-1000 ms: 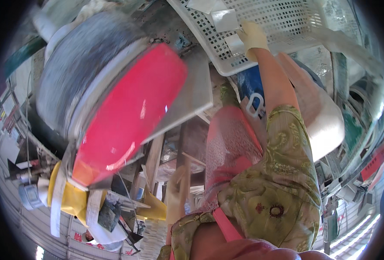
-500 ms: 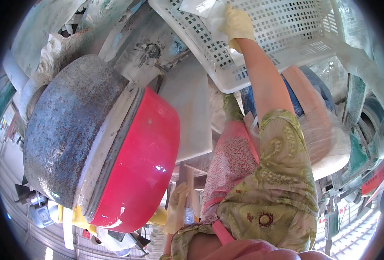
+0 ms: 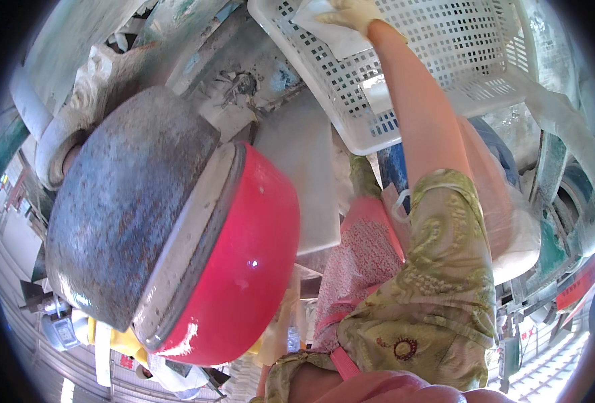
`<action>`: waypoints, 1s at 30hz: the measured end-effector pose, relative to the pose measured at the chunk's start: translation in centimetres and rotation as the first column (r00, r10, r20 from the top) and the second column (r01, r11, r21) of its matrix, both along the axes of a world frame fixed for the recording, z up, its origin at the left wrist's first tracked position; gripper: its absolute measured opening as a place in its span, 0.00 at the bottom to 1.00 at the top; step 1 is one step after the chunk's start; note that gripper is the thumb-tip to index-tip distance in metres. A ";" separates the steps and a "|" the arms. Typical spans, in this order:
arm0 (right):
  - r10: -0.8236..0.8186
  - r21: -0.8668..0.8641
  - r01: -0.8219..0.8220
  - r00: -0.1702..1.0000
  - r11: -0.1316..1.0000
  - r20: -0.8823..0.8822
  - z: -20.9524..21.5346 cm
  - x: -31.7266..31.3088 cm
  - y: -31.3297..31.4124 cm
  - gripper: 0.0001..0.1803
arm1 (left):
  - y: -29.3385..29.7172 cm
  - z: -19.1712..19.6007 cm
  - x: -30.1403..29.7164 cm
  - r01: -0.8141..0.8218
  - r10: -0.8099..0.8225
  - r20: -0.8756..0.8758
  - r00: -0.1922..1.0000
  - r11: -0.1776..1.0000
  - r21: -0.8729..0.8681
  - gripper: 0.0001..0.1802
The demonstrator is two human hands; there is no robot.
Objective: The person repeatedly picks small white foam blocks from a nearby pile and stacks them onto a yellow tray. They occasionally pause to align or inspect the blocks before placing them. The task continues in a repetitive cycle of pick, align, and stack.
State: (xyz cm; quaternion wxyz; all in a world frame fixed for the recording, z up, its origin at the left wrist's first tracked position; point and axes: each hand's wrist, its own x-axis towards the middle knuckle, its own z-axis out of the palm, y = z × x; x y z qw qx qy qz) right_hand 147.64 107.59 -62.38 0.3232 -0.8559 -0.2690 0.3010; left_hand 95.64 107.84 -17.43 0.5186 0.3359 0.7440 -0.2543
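Note:
My right hand (image 3: 352, 15), in a pale yellow glove, reaches into a white perforated plastic basket (image 3: 359, 142) at the top. Its fingers close on a thin white sheet (image 3: 334, 37), cloth or paper, I cannot tell which. Another small white piece (image 3: 377, 95) lies lower in the basket. Low in the view, my gloved left hand (image 3: 275, 339) is beside a glossy red basin (image 3: 254, 258), which partly hides it. Its fingers cannot be made out. The basin stands on its side against a pale rim and a large rough grey-blue drum-like form (image 3: 119, 208).
A pale flat board (image 3: 301, 174) lies between the basin and the basket. Right of my arm are a plastic-wrapped bundle (image 3: 512, 242) and green machine parts (image 3: 551, 242). A patterned pink garment (image 3: 361, 248) and an olive sleeve (image 3: 438, 269) fill the lower middle.
My right hand has moved up and left in the basket with the white sheet, which now lies flatter. My left hand has sunk further behind the basin. The whole view has shifted slightly.

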 end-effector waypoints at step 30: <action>0.034 -0.423 0.117 0.942 0.898 0.333 3.7 -6.8 -2.7 0.37 | -0.1 0.3 2.3 -0.007 0.012 0.119 0.993 0.999 -0.044 0.26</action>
